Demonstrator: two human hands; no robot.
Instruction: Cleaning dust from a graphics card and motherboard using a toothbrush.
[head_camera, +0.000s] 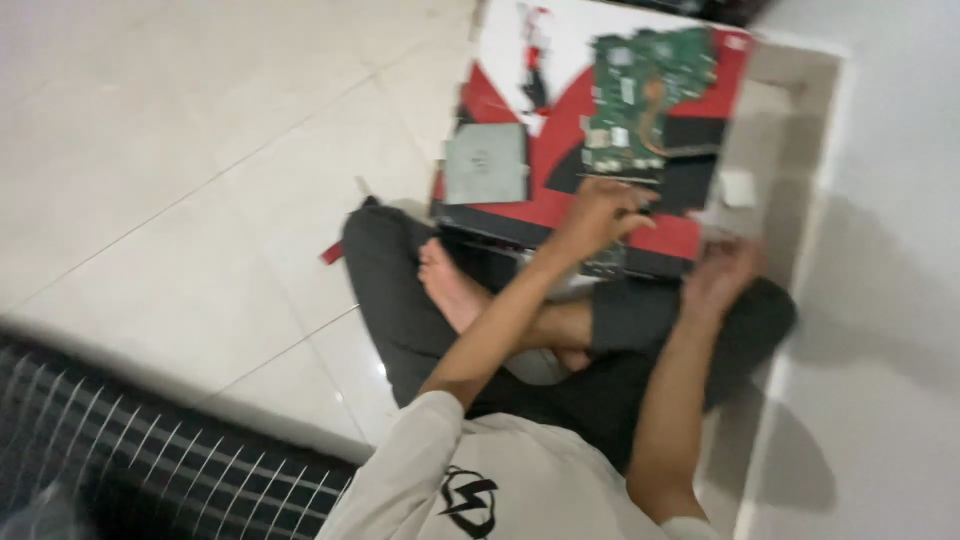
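— What's the room like?
— Pale tiled floor (200, 150), white wall (900, 200) on the right, a person sitting cross-legged.
— And the packaging?
— A flat red, white and black box (520, 200) lies far ahead, carrying a green circuit board (640, 95) and a grey square drive (487, 163).
— Hands?
— Left hand (600, 215) rests fingers-spread at the board's near edge; right hand (722, 275) is blurred, grip unclear.

One green circuit board (648, 100), one grey metal drive (486, 164), one red-and-white box (560, 150), two hands.
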